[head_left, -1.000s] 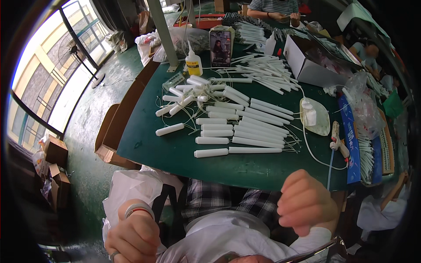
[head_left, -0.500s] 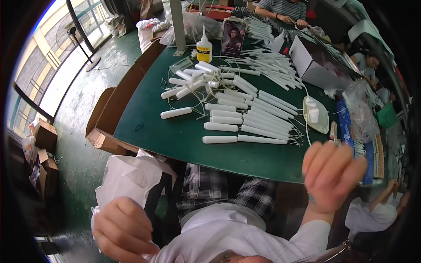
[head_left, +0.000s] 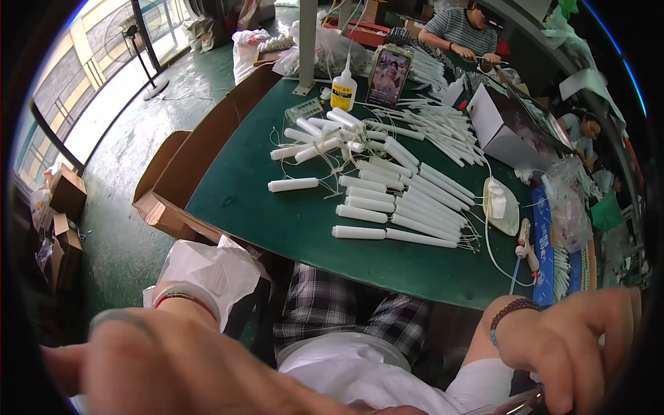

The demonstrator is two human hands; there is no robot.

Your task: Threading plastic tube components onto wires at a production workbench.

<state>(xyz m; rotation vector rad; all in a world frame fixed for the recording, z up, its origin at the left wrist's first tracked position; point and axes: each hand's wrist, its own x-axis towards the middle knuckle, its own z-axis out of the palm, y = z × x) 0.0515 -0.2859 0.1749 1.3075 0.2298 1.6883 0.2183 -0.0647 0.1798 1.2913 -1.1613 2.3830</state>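
My left hand is raised very close to the camera at the lower left, large and smeared by motion, with a band at its wrist. How its fingers close is unclear. At the lower right my right hand, wearing a beaded bracelet, is also lifted off the table. Its fingers bend downward and stand apart, and nothing shows between them. Beyond both hands, white tubes with thin wires lie in rows on the green table. A looser heap of short white tubes lies farther back.
A glue bottle stands beside a propped phone. On the right are a glue gun with its cord, a white pad and a blue box. Cardboard lines the left edge. A co-worker sits across.
Both hands have come up closer to the camera, the right one moving outward to the right and uncovering the glue gun. The view has shifted slightly; the tubes lie as before.
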